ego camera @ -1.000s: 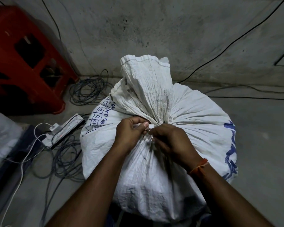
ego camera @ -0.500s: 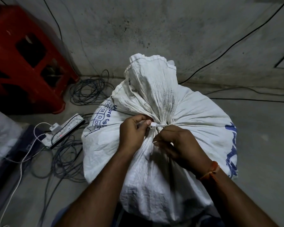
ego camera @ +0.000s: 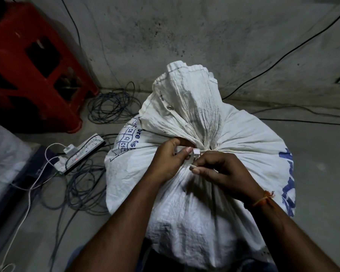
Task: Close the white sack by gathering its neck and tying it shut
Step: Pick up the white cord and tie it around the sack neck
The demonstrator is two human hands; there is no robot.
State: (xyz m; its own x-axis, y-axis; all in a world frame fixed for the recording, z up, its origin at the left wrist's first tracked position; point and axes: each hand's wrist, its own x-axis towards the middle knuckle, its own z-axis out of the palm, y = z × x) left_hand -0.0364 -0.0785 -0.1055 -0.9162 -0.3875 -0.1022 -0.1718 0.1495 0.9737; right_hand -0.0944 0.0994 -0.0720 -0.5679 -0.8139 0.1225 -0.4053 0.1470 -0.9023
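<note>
White sack cinched at its neck by a zip tie

The white sack (ego camera: 194, 183) stood on the floor; at its gathered neck (ego camera: 206, 142) the left hand (ego camera: 169, 160) pinched the white zip tie (ego camera: 196, 152) head, the right hand (ego camera: 224, 171) gripped its tail; left of the sack lay a power strip (ego camera: 81, 154).

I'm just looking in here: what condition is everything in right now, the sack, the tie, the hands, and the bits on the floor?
white sack: full, upright, neck gathered.
tie: thin and white, wrapped round the neck, loose end free.
left hand: pinching the tie at the neck.
right hand: pinching the tie's loose end.
red stool: standing by the wall.
power strip: on the floor, plugs in, small red light on.
cables: lying in loose coils.
</note>
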